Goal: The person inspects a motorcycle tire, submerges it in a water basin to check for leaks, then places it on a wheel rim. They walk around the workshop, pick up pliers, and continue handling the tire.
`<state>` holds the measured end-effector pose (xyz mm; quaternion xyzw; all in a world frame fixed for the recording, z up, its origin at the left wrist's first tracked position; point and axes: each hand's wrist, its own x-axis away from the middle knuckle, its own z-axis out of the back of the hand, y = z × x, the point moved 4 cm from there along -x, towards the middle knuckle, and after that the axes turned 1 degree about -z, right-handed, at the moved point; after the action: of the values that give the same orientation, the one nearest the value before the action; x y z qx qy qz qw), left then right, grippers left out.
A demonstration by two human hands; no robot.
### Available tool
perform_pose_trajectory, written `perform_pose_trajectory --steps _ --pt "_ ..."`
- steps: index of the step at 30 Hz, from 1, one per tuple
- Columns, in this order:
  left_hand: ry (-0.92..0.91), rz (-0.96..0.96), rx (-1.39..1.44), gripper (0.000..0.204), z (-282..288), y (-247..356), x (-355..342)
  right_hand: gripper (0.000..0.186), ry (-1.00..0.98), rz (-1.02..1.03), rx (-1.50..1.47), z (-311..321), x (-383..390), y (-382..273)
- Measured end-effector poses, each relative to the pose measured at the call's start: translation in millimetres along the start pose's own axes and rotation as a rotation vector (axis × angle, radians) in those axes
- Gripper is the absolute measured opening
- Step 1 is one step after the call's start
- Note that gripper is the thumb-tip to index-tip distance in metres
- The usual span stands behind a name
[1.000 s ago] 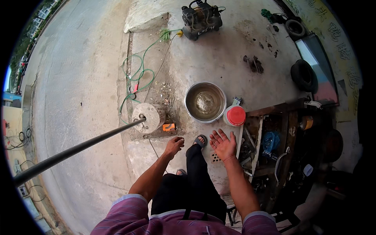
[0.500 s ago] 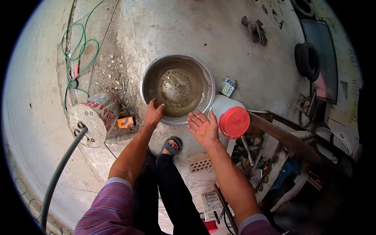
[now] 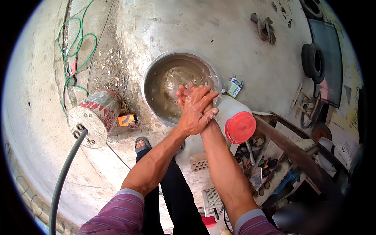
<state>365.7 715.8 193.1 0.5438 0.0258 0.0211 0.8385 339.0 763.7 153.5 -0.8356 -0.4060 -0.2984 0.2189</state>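
Note:
Over the near right part of a round metal basin point(image 3: 145, 90), my left hand point(image 3: 194, 114) lies across the top of my right hand point(image 3: 183, 92). The left fingers are stretched out and apart, with the thumb pointing right over the right wrist. Beneath it, the right hand is mostly covered; its fingertips show beyond, spread apart. Neither hand holds an object. Wet skin and droplets show around them. Murky water point(image 3: 166, 92) stands in the basin. Just right of the hands is a pale plastic container point(image 3: 231, 105) with a red lid point(image 3: 240, 127).
A small carton point(image 3: 234, 87) stands right of the basin. Left are a worn bucket point(image 3: 96, 117) with a dark hose point(image 3: 64, 178), an orange box point(image 3: 127, 120) and a green hose point(image 3: 95, 45). A metal frame point(image 3: 290, 141) with scrap fills the right; gloves point(image 3: 264, 29) lie farther off.
The hands were apart at the basin's near rim, the right one palm up. They have come together, left over right, with water splashing. One foot has shifted left.

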Motion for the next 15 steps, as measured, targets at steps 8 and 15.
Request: perform_pose_trajectory --steps 8,15 --pt "0.13 0.392 0.354 0.057 21.5 34.4 0.4 0.091 0.132 0.213 0.601 -52.0 12.4 -17.4" --pt "0.079 0.684 0.377 0.059 34.3 -59.7 -0.6 0.084 -0.032 0.094 0.458 -35.0 33.5 52.2"
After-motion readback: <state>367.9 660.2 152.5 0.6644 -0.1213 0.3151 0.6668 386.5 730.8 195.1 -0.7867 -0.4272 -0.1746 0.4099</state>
